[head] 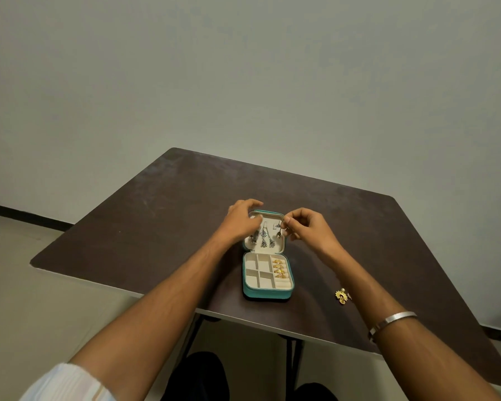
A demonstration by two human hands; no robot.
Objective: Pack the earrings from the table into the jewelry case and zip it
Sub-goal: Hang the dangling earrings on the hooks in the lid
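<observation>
Both hands work at the open case's (268,287) lid, left hand (241,217) curled on its far-left corner, right hand (307,224) pinching a silver earring (278,233), while a gold earring (342,296) lies on the surface (156,215) nearer the right arm.

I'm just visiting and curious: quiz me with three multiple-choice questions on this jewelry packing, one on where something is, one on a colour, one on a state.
1. Where does the gold earring lie?
A. On the table, right of the case
B. In the lid
C. In the left hand

2. What colour is the case outside?
A. Red
B. Teal
C. Black

3. How is the case?
A. Zipped shut
B. Open, lid propped up
C. Upside down

Answers: 1 A, it rests on the bare table near the right forearm. 2 B, its outer wall shows teal. 3 B, the lid stands up with silver earrings hanging in it, while the right hand pinches one at its edge.
</observation>
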